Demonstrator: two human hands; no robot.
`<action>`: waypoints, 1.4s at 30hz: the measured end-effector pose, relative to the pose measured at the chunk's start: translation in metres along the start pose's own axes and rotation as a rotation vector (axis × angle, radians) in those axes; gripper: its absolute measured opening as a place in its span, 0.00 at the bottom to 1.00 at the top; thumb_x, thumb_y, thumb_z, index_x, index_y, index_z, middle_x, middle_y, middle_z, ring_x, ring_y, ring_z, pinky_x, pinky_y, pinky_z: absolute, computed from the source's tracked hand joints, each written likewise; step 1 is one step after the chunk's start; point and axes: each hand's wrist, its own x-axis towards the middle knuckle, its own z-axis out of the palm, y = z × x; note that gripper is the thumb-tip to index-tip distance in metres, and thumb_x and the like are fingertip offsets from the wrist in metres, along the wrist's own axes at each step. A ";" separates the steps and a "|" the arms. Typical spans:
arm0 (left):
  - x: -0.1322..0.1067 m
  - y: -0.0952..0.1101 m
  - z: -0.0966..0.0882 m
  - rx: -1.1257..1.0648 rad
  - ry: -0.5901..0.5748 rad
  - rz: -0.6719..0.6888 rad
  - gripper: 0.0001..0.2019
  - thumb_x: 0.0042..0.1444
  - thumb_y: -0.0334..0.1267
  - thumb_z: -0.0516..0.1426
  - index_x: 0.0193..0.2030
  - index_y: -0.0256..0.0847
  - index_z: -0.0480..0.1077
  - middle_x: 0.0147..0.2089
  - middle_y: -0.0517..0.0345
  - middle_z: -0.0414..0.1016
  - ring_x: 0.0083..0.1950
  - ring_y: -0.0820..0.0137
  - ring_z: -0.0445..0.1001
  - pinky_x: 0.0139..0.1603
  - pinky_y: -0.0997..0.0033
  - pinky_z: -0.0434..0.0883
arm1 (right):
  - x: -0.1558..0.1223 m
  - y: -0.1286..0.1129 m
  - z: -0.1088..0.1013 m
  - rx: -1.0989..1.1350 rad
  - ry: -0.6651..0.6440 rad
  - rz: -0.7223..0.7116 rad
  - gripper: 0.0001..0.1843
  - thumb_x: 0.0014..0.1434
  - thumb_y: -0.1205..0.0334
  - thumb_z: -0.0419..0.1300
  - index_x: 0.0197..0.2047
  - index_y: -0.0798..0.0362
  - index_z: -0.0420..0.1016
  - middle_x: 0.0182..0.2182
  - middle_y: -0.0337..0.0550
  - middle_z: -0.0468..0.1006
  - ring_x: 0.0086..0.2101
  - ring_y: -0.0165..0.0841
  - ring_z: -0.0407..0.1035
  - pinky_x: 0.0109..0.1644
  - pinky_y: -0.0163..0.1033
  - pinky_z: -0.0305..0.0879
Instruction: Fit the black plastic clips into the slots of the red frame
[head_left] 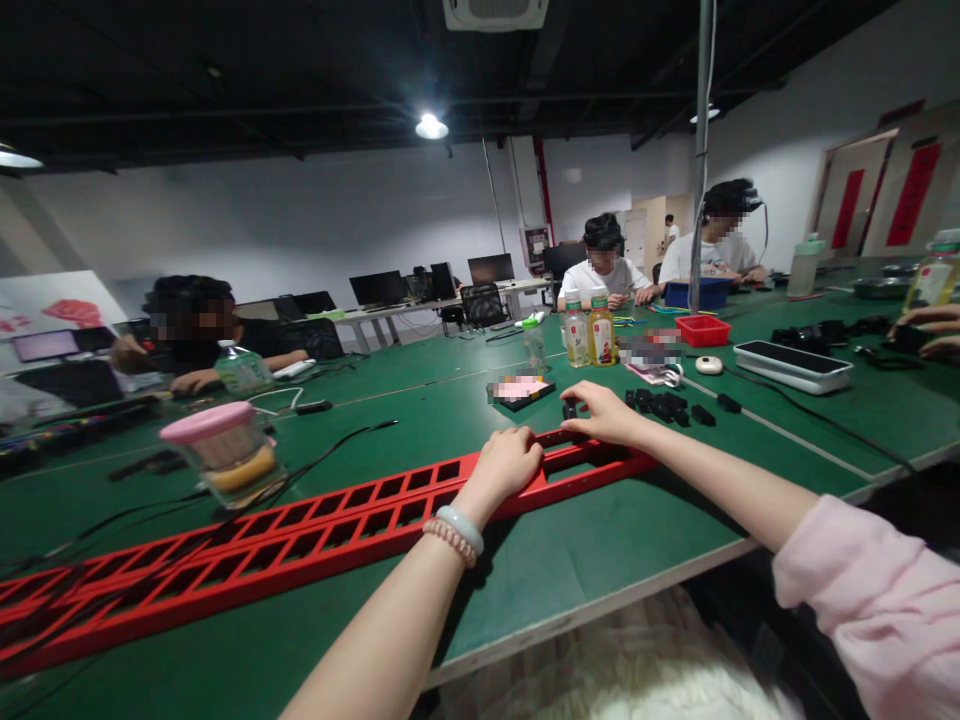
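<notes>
A long red slotted frame (397,530) lies across the green table, with two rows of rectangular openings on its left and longer gaps on its right. My left hand (504,468) is closed over the frame near its right part, its fingertips mostly hidden behind the knuckles. Just right of it, my right hand (604,414) pinches a small black block (570,409) at the frame's far rail. More small black blocks (664,407) lie loose beyond my right wrist. A dark flat box with a pink top (521,388) sits behind my hands.
Black cables (330,450) cross the frame's left end beside a pink-lidded glass jar (225,450). Two drink bottles (589,335), a red tray (703,331) and a white case (793,368) stand farther back. Co-workers sit across the table; another person's hands (937,325) show at right.
</notes>
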 end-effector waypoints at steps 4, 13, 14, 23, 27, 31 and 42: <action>-0.001 0.001 -0.001 0.004 -0.014 -0.025 0.13 0.57 0.38 0.46 0.40 0.39 0.69 0.42 0.50 0.73 0.45 0.63 0.70 0.46 0.67 0.64 | -0.002 -0.015 0.013 0.080 -0.068 0.012 0.21 0.46 0.61 0.63 0.44 0.57 0.69 0.40 0.47 0.71 0.39 0.34 0.67 0.43 0.40 0.64; 0.000 0.001 -0.001 0.020 -0.010 -0.034 0.13 0.57 0.38 0.45 0.40 0.40 0.69 0.42 0.51 0.73 0.43 0.63 0.71 0.43 0.68 0.65 | -0.001 -0.024 0.030 0.112 -0.187 -0.067 0.20 0.48 0.61 0.63 0.46 0.56 0.70 0.42 0.49 0.73 0.42 0.35 0.66 0.47 0.42 0.61; 0.001 0.000 0.000 0.024 -0.007 -0.032 0.13 0.57 0.38 0.44 0.40 0.40 0.69 0.42 0.51 0.74 0.43 0.63 0.71 0.43 0.68 0.65 | -0.001 -0.023 0.030 0.112 -0.188 -0.065 0.21 0.48 0.61 0.63 0.46 0.57 0.70 0.42 0.49 0.73 0.42 0.35 0.66 0.47 0.42 0.61; 0.004 -0.001 0.002 0.030 -0.012 -0.042 0.14 0.57 0.38 0.44 0.40 0.40 0.69 0.42 0.50 0.74 0.42 0.64 0.71 0.42 0.69 0.64 | 0.004 -0.018 0.030 0.101 -0.240 -0.045 0.20 0.49 0.59 0.62 0.46 0.55 0.71 0.41 0.48 0.74 0.41 0.35 0.67 0.45 0.40 0.61; 0.004 0.000 0.001 0.027 -0.020 -0.055 0.14 0.57 0.38 0.44 0.41 0.40 0.69 0.43 0.50 0.74 0.43 0.64 0.71 0.43 0.69 0.64 | 0.006 -0.018 0.030 0.093 -0.252 -0.049 0.20 0.49 0.59 0.62 0.47 0.55 0.72 0.42 0.48 0.74 0.41 0.35 0.67 0.45 0.39 0.61; 0.003 0.001 0.000 0.025 -0.030 -0.061 0.14 0.58 0.38 0.44 0.41 0.40 0.69 0.43 0.50 0.74 0.43 0.64 0.71 0.42 0.69 0.64 | 0.007 -0.019 0.029 0.088 -0.267 -0.073 0.20 0.49 0.58 0.62 0.46 0.55 0.72 0.41 0.48 0.74 0.40 0.35 0.67 0.44 0.39 0.61; 0.000 0.002 -0.004 0.033 -0.031 -0.074 0.14 0.58 0.38 0.44 0.39 0.38 0.69 0.41 0.48 0.74 0.41 0.63 0.71 0.41 0.68 0.63 | 0.010 -0.019 0.026 0.057 -0.311 -0.126 0.21 0.51 0.56 0.60 0.48 0.58 0.71 0.39 0.51 0.74 0.39 0.36 0.67 0.43 0.39 0.62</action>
